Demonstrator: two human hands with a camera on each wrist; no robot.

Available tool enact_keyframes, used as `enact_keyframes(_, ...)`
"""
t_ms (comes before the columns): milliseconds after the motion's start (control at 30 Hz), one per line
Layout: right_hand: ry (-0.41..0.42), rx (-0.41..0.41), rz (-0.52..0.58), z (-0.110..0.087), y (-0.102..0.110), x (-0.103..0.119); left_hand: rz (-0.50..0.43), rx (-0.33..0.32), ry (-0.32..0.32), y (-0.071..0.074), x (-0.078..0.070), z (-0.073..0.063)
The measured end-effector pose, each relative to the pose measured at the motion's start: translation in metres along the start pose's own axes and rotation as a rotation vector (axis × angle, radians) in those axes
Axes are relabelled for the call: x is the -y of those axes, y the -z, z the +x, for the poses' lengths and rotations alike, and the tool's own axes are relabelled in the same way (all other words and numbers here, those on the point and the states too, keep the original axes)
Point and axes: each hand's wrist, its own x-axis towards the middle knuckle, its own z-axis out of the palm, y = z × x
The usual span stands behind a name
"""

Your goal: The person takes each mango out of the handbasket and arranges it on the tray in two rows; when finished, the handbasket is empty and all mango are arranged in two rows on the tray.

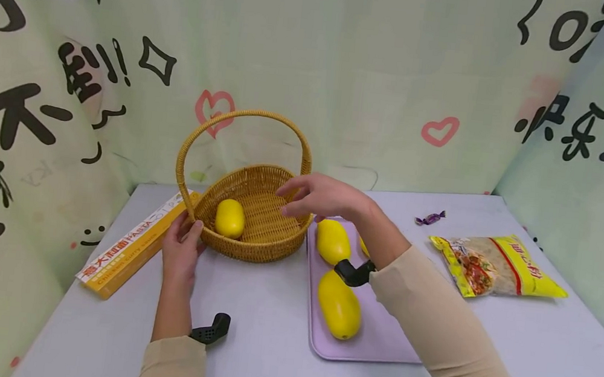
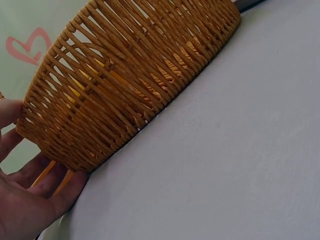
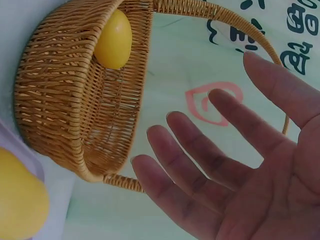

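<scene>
A wicker basket [image 1: 252,250] with a tall arched handle stands at the back of the table, a yellow oval fruit [image 1: 230,218] inside it on the left. At the basket's left side, near the handle's base, my left hand [image 1: 181,250] holds the wall. In the left wrist view, the thumb is at the rim and the fingers [image 2: 67,192] lie low against the weave. My right hand [image 1: 325,198] hovers over the basket's right rim. Its fingers [image 3: 190,145] are spread and loosely bent, with nothing in them. Larger yellow oval fruits [image 1: 340,304] lie on a purple tray [image 1: 385,342] below my right forearm.
An orange and white pasta box [image 1: 129,245] lies along the left side, its far end by the basket. To the right are a yellow food packet [image 1: 499,267] and a small purple wrapped candy [image 1: 430,218]. A printed curtain [image 1: 377,86] surrounds the table's back and sides.
</scene>
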Motion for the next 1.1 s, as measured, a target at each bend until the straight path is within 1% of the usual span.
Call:
enact_keyframes(167, 0.010, 0.056, -0.032, 0.017, 0.004, 0.004, -0.005, 0.009, -0.002, 0.001, 0.001, 0.001)
enact_keyframes(300, 0.021, 0.120, -0.056, 0.031, 0.007, 0.008, 0.001, 0.004, -0.014, 0.002, 0.001, 0.002)
enact_keyframes(467, -0.011, 0.177, -0.039, 0.049, 0.008, 0.010, 0.008, -0.003, -0.015, 0.001, -0.001, 0.001)
enact_keyframes(667, -0.069, 0.174, -0.006, 0.070, 0.005, 0.009, -0.003, 0.002, -0.006, 0.002, 0.000, 0.000)
enact_keyframes(833, -0.114, 0.185, 0.059, 0.087, 0.001, 0.008, -0.012, 0.008, -0.012, 0.001, 0.002, 0.000)
enact_keyframes(967, -0.131, 0.176, 0.122, 0.099, -0.005, 0.010, -0.005, 0.002, -0.014, 0.000, 0.002, 0.000)
enact_keyframes(1100, -0.124, 0.160, 0.173, 0.110, -0.013, 0.009, -0.010, -0.015, -0.014, -0.002, 0.005, 0.000)
